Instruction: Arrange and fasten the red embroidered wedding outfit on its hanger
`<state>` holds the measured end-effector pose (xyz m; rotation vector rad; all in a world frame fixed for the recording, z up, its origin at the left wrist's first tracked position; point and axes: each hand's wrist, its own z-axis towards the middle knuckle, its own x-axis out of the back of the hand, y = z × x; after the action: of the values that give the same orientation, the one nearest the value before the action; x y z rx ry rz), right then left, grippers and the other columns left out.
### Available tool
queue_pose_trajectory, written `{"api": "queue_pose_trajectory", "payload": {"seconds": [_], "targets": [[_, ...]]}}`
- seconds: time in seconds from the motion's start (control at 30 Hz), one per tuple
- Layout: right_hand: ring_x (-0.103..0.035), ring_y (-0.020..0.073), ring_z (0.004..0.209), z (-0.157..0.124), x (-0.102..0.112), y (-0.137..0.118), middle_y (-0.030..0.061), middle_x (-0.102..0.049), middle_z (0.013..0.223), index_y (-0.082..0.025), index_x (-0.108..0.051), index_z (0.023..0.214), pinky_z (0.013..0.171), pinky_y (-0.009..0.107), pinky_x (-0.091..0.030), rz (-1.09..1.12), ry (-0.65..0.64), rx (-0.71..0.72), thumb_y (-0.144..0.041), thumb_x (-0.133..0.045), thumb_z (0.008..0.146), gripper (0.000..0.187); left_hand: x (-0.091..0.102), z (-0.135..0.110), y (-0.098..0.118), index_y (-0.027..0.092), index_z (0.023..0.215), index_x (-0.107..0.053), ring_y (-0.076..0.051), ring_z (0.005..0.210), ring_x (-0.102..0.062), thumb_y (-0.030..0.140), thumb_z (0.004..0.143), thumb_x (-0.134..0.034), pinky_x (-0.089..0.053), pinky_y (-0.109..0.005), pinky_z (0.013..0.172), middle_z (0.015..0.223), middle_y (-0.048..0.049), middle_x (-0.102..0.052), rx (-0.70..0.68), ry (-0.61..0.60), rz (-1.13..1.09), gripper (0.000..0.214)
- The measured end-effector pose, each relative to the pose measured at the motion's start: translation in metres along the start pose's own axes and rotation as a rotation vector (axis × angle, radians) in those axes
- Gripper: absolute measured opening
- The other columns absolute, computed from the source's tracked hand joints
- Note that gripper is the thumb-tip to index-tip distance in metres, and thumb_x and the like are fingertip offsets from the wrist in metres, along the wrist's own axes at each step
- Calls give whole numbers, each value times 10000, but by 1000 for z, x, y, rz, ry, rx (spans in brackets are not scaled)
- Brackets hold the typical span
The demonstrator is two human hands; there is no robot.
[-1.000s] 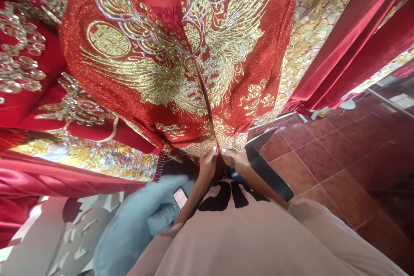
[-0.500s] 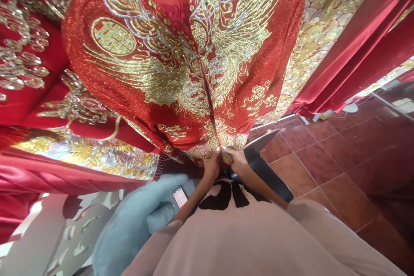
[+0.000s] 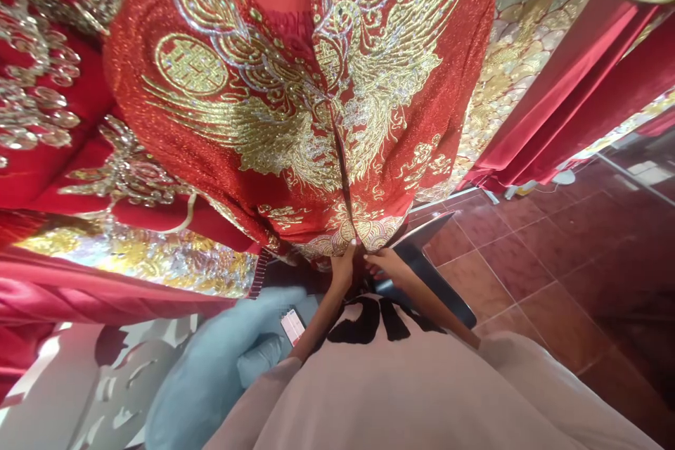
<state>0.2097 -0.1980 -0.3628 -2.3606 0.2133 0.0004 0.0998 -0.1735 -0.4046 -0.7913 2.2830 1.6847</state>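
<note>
A sparkling red jacket point(image 3: 295, 193) with gold embroidered birds hangs open-necked in front of me, its two front edges meeting lower down. My left hand point(image 3: 344, 267) pinches the jacket's lower front hem, thumb on top beside the front opening. Just right of it, my right hand point(image 3: 387, 264) is closed with its fingers curled at the bottom edge of the opening. Whatever lies between those right fingers is hidden or too small to name.
Red cloth with crystal beadwork point(image 3: 131, 162) hangs on the left. A person in light blue clothing point(image 3: 195, 373) sits close at lower left, near a phone point(image 3: 292, 327). A black seat point(image 3: 432, 281) stands behind my right forearm. Red curtains point(image 3: 564, 84) hang over tiled floor point(image 3: 506, 253).
My right hand has slid slightly down and its thumb has come off the jacket's hem front. My left hand keeps its pinch on the hem. The view has shifted slightly.
</note>
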Motion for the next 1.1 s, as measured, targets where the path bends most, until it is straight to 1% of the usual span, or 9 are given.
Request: {"api": "queue_pose_trajectory", "payload": {"seconds": [0.13,0.2,0.33,0.43,0.57,0.7,0.87,1.0,1.1], "targets": [[-400,49,303,-8,-6,-8,29,-571,418,-109,-612,558,291,142,-254,-99,-120,5,-307,-677,731,270,-2,-2,4,152,878,-628,-163,887,-632,267,620,-776,-435,-321,921,907,-45,-679,-37,22,43,319],[-366,42,283,-10,-10,-10,38,-588,430,-110,-628,564,273,147,-214,-106,-133,55,-356,-663,738,303,-3,-5,7,146,856,-634,-165,881,-632,256,615,-780,-438,-314,911,892,-49,-681,-50,21,63,303],[-434,38,344,-5,-22,-14,18,-653,574,-138,-621,602,311,144,-291,-46,29,218,-351,-666,716,246,-3,-8,11,132,774,-635,-165,765,-626,275,605,-788,-469,-299,801,770,-41,-669,-55,6,105,269],[-432,47,359,0,-29,-19,-14,-585,489,-149,-588,540,341,155,-306,-52,114,299,-294,-677,682,222,-1,-6,12,120,705,-629,-160,658,-597,288,593,-790,-471,-301,723,675,-32,-640,-54,-1,142,258],[-390,34,372,5,-31,-26,-46,-474,378,-150,-562,437,383,146,-273,-95,180,392,-149,-639,638,215,2,-1,11,134,729,-643,-175,749,-612,255,580,-782,-465,-306,788,768,-48,-665,-99,9,172,238],[-334,39,312,15,-33,-35,-34,-401,297,-146,-505,348,346,173,-199,-115,117,338,-92,-527,627,285,4,9,5,145,664,-639,-171,718,-592,249,549,-785,-458,-315,800,728,-35,-655,-118,4,194,213],[-210,27,265,34,-44,-50,-58,-341,282,-152,-481,383,317,185,-109,-32,41,229,-132,-476,602,221,4,30,-5,159,637,-616,-178,726,-584,269,503,-798,-454,-342,827,706,-15,-646,-120,33,174,251],[-196,21,281,43,-50,-55,-59,-341,292,-158,-453,407,321,170,-95,37,-11,165,-140,-482,585,182,7,40,-7,161,652,-603,-185,777,-594,280,508,-795,-439,-352,879,737,-16,-649,-100,40,122,267],[-178,16,304,44,-49,-51,-62,-356,331,-164,-440,448,328,159,-105,99,-83,116,-175,-470,616,171,9,41,-6,160,638,-601,-181,739,-596,302,513,-801,-458,-354,851,694,-9,-633,-32,-13,72,276]]}}
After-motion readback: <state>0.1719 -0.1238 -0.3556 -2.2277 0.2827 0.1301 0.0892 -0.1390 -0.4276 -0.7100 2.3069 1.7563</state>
